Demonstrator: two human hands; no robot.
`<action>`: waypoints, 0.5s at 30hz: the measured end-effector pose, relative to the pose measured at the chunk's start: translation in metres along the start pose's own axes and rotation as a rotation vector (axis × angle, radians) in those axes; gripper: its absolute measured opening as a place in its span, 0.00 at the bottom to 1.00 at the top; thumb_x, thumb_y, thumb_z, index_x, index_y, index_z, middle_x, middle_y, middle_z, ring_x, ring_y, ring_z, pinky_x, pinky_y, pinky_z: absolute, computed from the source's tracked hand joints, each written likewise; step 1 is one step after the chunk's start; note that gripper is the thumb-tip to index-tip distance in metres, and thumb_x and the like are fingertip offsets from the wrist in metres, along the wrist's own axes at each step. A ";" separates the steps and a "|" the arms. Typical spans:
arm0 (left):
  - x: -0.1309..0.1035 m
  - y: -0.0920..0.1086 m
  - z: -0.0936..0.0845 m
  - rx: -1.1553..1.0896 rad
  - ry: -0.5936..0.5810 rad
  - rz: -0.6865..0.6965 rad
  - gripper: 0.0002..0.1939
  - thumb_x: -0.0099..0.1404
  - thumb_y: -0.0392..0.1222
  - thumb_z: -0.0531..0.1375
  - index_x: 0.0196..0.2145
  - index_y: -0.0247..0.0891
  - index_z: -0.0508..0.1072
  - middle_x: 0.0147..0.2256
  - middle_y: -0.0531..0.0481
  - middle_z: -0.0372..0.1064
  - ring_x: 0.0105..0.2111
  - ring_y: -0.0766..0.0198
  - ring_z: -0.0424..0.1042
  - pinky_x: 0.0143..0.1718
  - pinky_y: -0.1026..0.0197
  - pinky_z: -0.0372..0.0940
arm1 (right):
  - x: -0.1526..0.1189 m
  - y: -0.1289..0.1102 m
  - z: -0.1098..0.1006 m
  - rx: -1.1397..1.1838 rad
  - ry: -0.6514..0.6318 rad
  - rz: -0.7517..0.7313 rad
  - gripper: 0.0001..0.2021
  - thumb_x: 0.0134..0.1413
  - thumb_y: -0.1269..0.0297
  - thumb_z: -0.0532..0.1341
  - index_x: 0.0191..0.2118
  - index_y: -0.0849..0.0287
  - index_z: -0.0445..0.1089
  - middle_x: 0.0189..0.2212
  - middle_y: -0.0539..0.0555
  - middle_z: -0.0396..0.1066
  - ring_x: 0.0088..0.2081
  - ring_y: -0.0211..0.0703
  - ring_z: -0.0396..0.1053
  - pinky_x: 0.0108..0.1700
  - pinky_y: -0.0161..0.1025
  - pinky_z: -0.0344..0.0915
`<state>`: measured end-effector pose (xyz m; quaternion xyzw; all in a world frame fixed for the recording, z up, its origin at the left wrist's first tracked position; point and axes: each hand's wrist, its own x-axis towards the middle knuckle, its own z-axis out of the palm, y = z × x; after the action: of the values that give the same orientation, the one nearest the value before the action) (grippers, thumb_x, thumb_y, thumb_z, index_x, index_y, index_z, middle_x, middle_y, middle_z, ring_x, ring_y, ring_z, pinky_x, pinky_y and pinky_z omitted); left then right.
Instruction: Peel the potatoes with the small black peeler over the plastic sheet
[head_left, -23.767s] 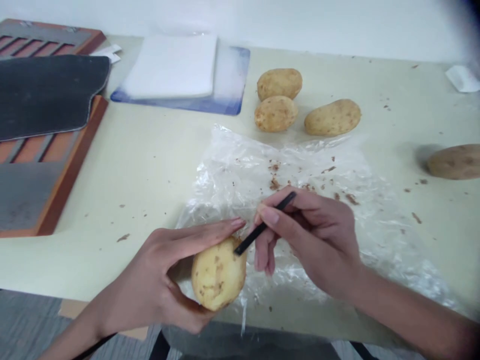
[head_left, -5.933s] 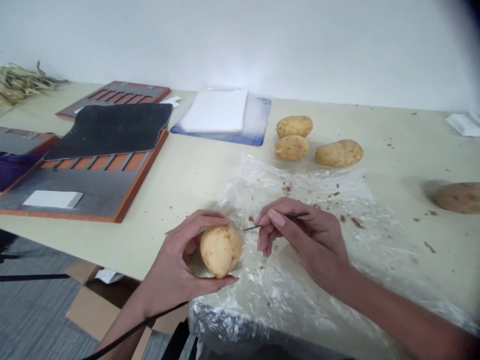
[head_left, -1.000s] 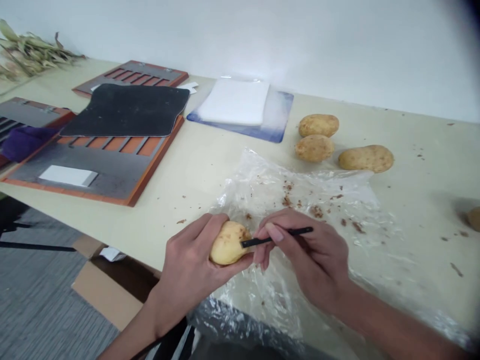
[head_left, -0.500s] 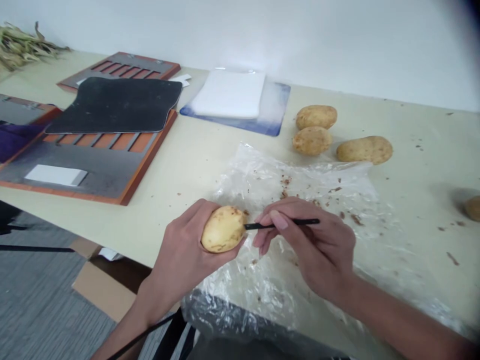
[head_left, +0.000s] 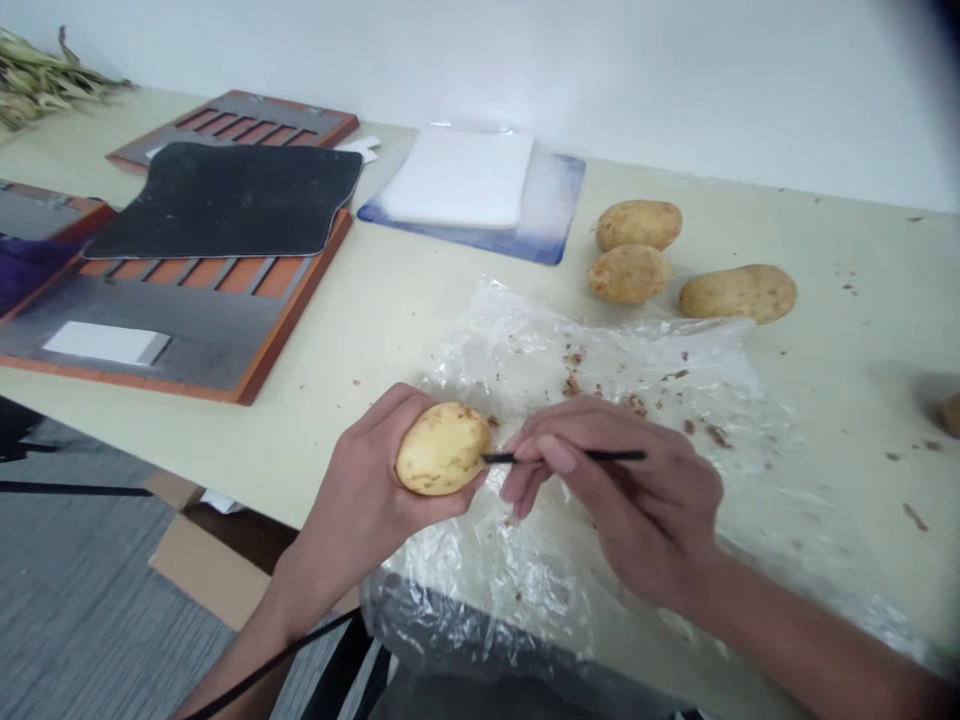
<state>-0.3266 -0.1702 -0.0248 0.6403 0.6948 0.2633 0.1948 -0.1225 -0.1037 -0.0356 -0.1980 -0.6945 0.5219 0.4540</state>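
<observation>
My left hand (head_left: 382,470) is wrapped round a pale, partly scraped potato (head_left: 442,450) with brown patches of skin, holding it above the table's front part. In my right hand (head_left: 622,480) is a thin black stick-like tool (head_left: 611,456), pinched like a pen. Its left tip meets the right side of the potato; the kind of tool I cannot make out. Beneath both hands a clear plastic sheet (head_left: 517,340) lies crumpled, with brown skin scraps (head_left: 574,385) scattered over it.
Behind the sheet lie three potatoes, one of them (head_left: 739,292) to the right; another (head_left: 951,412) shows at the right edge. White and blue boards (head_left: 457,180) rest at the back. Orange-framed trays (head_left: 259,350) with a black mat (head_left: 240,200) stand left. A cardboard box (head_left: 210,570) is below.
The potato in my left hand has turned slightly and shifted a little left. The black tool's tip now sits against its lower right side. The whole view has shifted slightly.
</observation>
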 end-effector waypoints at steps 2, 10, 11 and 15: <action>0.000 0.000 0.000 -0.018 -0.008 -0.020 0.22 0.54 0.40 0.76 0.42 0.46 0.70 0.38 0.60 0.67 0.36 0.70 0.69 0.34 0.69 0.63 | 0.001 -0.002 0.000 -0.020 -0.098 -0.035 0.10 0.69 0.79 0.59 0.44 0.61 0.77 0.32 0.52 0.80 0.39 0.41 0.80 0.45 0.41 0.79; 0.000 0.000 0.001 -0.001 0.000 -0.016 0.22 0.55 0.38 0.75 0.43 0.46 0.70 0.38 0.59 0.68 0.36 0.70 0.70 0.35 0.69 0.64 | 0.002 0.000 0.000 0.005 0.045 -0.015 0.10 0.68 0.78 0.60 0.44 0.60 0.78 0.38 0.55 0.80 0.35 0.40 0.80 0.35 0.40 0.80; -0.001 0.000 0.001 -0.010 -0.007 -0.023 0.22 0.54 0.38 0.75 0.42 0.46 0.70 0.37 0.59 0.67 0.35 0.70 0.70 0.34 0.69 0.64 | 0.002 0.000 0.001 0.001 -0.002 -0.032 0.10 0.68 0.79 0.60 0.44 0.61 0.78 0.36 0.55 0.80 0.37 0.41 0.80 0.39 0.40 0.81; -0.001 0.001 0.000 -0.035 -0.005 -0.026 0.21 0.54 0.38 0.75 0.41 0.46 0.70 0.37 0.60 0.67 0.34 0.71 0.69 0.33 0.69 0.63 | 0.004 0.003 0.000 -0.045 -0.035 -0.038 0.09 0.69 0.75 0.61 0.45 0.60 0.78 0.35 0.54 0.81 0.38 0.43 0.80 0.41 0.42 0.81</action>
<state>-0.3257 -0.1712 -0.0247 0.6283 0.6979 0.2712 0.2112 -0.1253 -0.1000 -0.0365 -0.1859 -0.7174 0.5008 0.4472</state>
